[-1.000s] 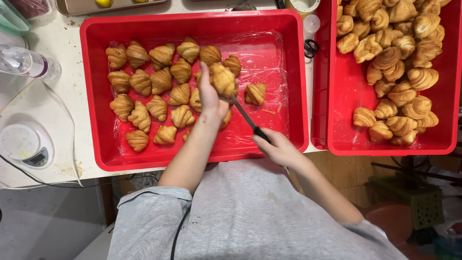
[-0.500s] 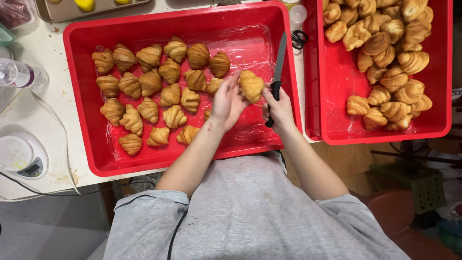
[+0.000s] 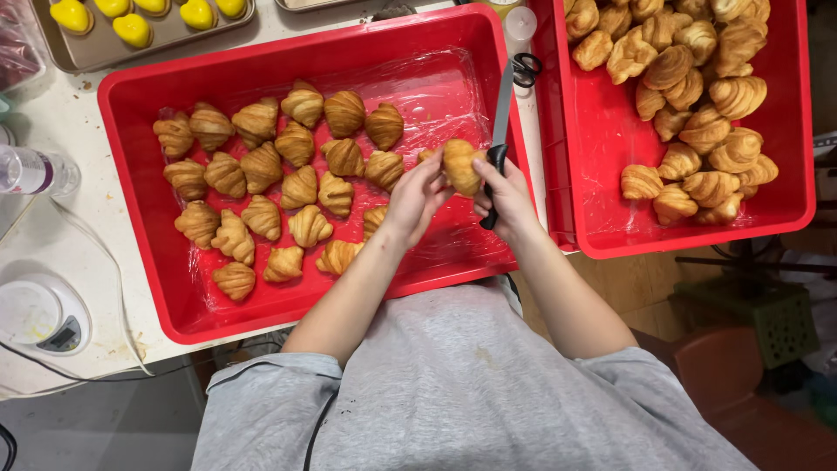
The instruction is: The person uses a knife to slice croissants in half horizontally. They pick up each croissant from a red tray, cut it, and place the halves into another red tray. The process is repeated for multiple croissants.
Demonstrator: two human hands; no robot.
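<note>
left hand (image 3: 417,194) curled, fingertips pinching one croissant (image 3: 459,166) and holding it up over the near right part of the left red tray (image 3: 131,92). right hand (image 3: 507,194) closed round the black handle of a knife (image 3: 500,131); its fingers also touch the right side of the same croissant. knife blade points away from the person, up along the tray's right wall, tip near a pair of black-handled scissors (image 3: 526,68) lying in the gap between the two trays.

left red tray lined with clear film; sliced or whole, cannot tell, but roughly twenty small croissants (image 3: 261,170) sit in loose rows over its left and middle parts. right portion of the film, under the hands, bare.

right red tray (image 3: 602,235) just beside the first, walls touching or nearly so. a heap of croissants (image 3: 689,96) fills its far and right parts, piled on one another.

tabletop (image 3: 61,227), white and stained, carries both trays. at its far left corner, a metal baking sheet (image 3: 96,52) with yellow moulded pieces (image 3: 131,29). left edge: a clear plastic bottle (image 3: 35,170) lying on its side. near left: a small white kitchen scale (image 3: 39,314) with a cable running from it.

person wears a grey shirt (image 3: 453,392); both forearms bare.
</note>
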